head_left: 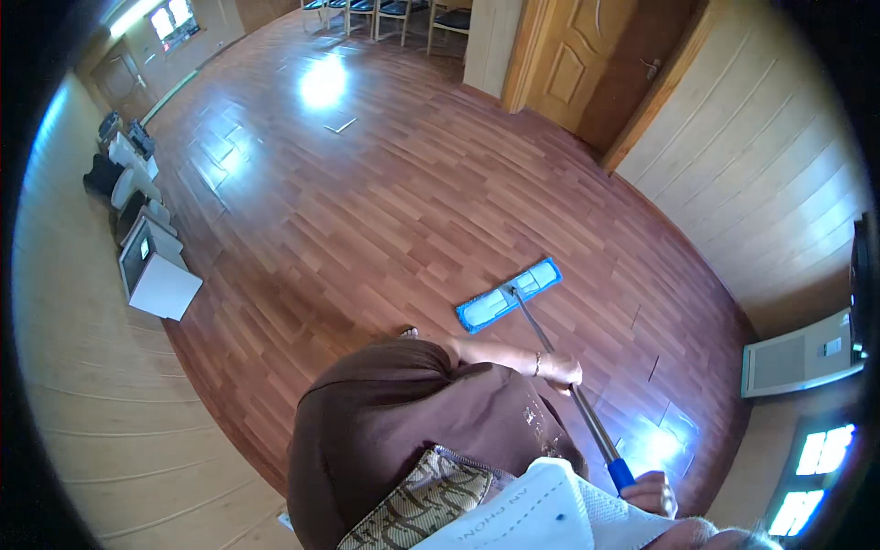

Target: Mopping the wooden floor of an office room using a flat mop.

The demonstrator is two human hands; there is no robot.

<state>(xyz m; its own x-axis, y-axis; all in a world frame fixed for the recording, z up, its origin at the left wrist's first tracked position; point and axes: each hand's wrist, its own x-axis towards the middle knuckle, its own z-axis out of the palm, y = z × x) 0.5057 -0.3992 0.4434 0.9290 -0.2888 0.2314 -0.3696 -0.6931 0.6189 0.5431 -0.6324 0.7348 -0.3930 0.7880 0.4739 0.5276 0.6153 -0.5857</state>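
Observation:
A flat mop with a blue fringed head [484, 313] lies on the wood-look floor ahead of me. Its metal pole [598, 429] slants back toward my body and ends in a blue grip [621, 473]. My left hand [559, 368], with a bracelet at the wrist, is closed round the middle of the pole. Close to my body, my right hand [651, 495] wraps round the top end by the blue grip. Brown clothing and a white mask cover the lower part of the view, and some fingers of both hands are hidden.
Along the left wall stand a white cabinet [165, 286] and several other items. Chairs [394, 18] line the far side, near a wooden door [587, 69]. A white boxy unit [797, 356] stands at the right wall. A loose-looking floor piece [341, 126] lies farther off.

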